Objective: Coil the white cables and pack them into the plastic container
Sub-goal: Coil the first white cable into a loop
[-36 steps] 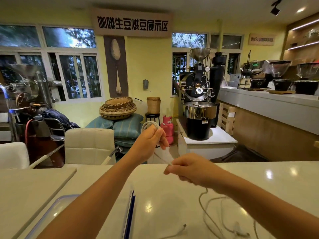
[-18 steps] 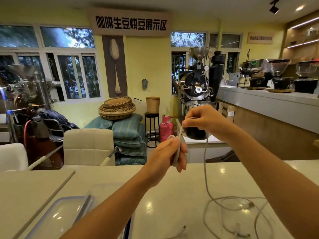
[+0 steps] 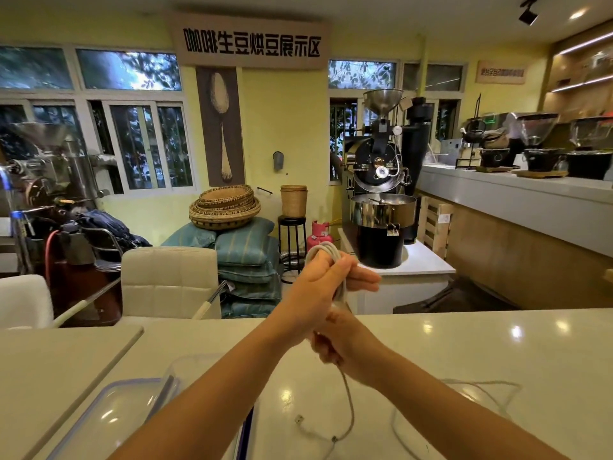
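Note:
My left hand (image 3: 323,287) is raised above the white counter with several loops of white cable (image 3: 326,252) wound around its fingers. Just below it, my right hand (image 3: 345,340) pinches the same cable, and the loose tail (image 3: 348,403) hangs down from it to the counter, ending in a small plug (image 3: 299,419). More white cable (image 3: 491,386) lies in slack loops on the counter at the right. The clear plastic container (image 3: 109,416) with a blue-edged rim sits at the lower left, partly hidden by my left forearm.
A white counter (image 3: 497,343) spans the front. A second white tabletop (image 3: 49,360) adjoins at the left. White chairs (image 3: 169,280) stand behind the counter. A coffee roaster (image 3: 381,180) and a long bar (image 3: 517,200) with grinders fill the back right.
My right hand dropped from above my left hand to below it, carrying the cable around for another loop. My left hand rose slightly and the coil on it grew thicker.

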Demonstrator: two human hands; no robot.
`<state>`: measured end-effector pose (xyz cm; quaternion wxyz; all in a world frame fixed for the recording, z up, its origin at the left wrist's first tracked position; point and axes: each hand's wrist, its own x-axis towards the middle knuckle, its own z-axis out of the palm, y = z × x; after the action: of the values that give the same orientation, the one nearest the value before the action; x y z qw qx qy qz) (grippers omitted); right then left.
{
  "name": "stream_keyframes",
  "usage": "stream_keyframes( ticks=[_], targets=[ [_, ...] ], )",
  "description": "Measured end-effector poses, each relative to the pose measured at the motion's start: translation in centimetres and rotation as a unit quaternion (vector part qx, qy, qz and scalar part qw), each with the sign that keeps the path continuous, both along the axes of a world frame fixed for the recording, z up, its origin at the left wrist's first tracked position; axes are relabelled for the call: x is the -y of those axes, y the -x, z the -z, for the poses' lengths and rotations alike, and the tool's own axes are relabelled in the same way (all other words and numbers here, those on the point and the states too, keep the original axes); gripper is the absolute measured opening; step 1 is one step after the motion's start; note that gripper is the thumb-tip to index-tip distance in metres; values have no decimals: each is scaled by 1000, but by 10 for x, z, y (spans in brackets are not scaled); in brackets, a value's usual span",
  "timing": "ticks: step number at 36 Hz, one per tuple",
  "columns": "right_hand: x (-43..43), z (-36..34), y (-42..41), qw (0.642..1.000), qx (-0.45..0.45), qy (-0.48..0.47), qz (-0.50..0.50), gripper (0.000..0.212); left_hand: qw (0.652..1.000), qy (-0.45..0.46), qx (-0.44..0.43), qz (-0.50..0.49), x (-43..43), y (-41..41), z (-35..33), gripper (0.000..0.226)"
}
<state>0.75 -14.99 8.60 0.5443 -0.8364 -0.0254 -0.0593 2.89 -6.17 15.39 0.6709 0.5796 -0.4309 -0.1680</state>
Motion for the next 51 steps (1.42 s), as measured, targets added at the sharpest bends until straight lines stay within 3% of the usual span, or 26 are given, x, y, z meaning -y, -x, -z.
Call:
stream_keyframes(
  ticks=[3,10,14,19,23,28,31,34,36,38,42,48,51],
  targets=[
    [-4,-2,9,999,-38,-3,-25,26,997,-38,44,-58,-1,-10,3,23],
    [9,-31,27,961,41,273,-8,31,960,-175,166,-143,-9,-29,14,25],
    [23,-63,39,925,69,373,-6,26,948,-228,178,-129,-14,-30,17,25],
    [44,-110,42,912,97,399,14,24,968,-215,127,-31,-19,-21,18,25],
    [59,-130,35,938,111,329,3,10,979,-179,73,60,-21,-13,15,32],
    [71,-131,23,962,157,222,-10,22,976,-137,19,166,-25,-4,8,25],
    [73,-119,18,982,151,113,-28,24,972,-106,0,207,-26,0,2,22],
    [68,-97,13,989,139,-20,-51,12,968,-77,-24,237,-27,3,-4,22],
    [63,-77,7,984,126,-111,-53,28,967,-60,-41,245,-27,5,-7,23],
    [53,-57,-1,981,99,-165,-32,32,971,-48,-43,232,-25,5,-7,22],
    [20,-28,-5,984,35,-173,27,33,987,-38,-28,153,-19,1,-7,28],
    [-9,-13,10,996,-39,-70,-37,15,997,-67,24,19,-14,-9,-2,29],
    [-19,-13,16,998,-60,-13,-30,32,992,-104,59,-32,-11,-15,3,25]
  ],
)
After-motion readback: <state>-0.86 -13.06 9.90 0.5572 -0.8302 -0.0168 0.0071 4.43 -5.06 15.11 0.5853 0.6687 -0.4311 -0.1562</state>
